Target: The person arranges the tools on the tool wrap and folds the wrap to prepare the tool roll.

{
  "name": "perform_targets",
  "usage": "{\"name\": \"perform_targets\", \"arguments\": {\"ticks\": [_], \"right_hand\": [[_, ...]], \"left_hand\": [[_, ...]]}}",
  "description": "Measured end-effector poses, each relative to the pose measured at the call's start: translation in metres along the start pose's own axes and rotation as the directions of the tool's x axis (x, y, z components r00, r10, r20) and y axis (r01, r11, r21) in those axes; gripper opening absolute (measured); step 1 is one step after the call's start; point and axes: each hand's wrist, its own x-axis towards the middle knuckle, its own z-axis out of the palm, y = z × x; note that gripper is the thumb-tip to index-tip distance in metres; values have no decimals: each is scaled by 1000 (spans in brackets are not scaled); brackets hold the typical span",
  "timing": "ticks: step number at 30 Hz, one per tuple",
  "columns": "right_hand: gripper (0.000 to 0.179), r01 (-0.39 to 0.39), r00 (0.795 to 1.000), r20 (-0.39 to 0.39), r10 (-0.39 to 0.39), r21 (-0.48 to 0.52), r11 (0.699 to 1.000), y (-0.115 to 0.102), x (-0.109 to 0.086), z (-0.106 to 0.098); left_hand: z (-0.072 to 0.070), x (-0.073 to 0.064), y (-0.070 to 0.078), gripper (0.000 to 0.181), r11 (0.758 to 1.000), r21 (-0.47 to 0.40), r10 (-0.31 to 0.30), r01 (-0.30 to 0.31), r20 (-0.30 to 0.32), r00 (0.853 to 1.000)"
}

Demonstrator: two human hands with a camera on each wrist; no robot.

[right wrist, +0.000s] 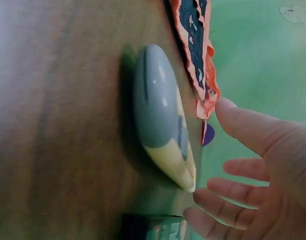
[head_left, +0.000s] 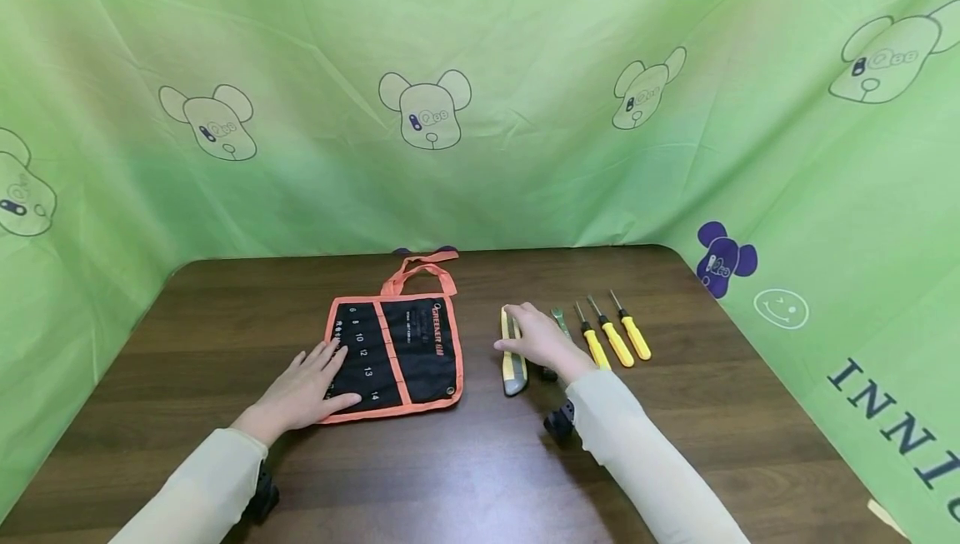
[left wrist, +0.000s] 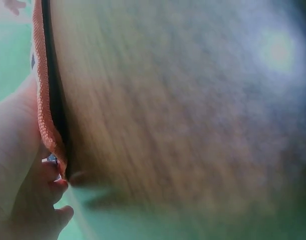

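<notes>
A black fabric tool pouch (head_left: pixel 429 377) with orange trim and printed size numbers lies flat on the table. My left hand (head_left: pixel 303 390) rests on its left side, fingers spread. In the left wrist view, that hand (left wrist: pixel 22 145) lies along the pouch's orange edge (left wrist: pixel 42 100). Right of the pouch is a yellow and grey utility knife (head_left: pixel 514 373). My right hand (head_left: pixel 542 340) is over its far end, thumb and fingers apart. The right wrist view shows the knife (right wrist: pixel 160 100) on the tabletop beside the right hand's (right wrist: pixel 273 175) extended thumb and loosely bent fingers.
Three yellow-handled screwdrivers (head_left: pixel 617 346) lie side by side to the right. A green-ended tool (head_left: pixel 559 317) with a black part is partly hidden by my right hand. Orange straps (head_left: pixel 420 271) extend from the pouch's far edge. A green printed curtain (head_left: pixel 525 194) surrounds the wooden table (head_left: pixel 420 477).
</notes>
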Motion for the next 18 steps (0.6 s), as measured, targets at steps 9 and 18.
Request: {"name": "perform_targets", "arguments": {"ticks": [9, 18], "right_hand": [[72, -83, 997, -8, 83, 9, 997, 3, -6, 6], [74, -155, 988, 13, 155, 33, 987, 1, -4, 14]], "left_hand": [[0, 0, 1, 85, 1000, -8, -6, 6, 8, 1000], [0, -1, 2, 85, 1000, -13, -7, 7, 13, 1000]]}}
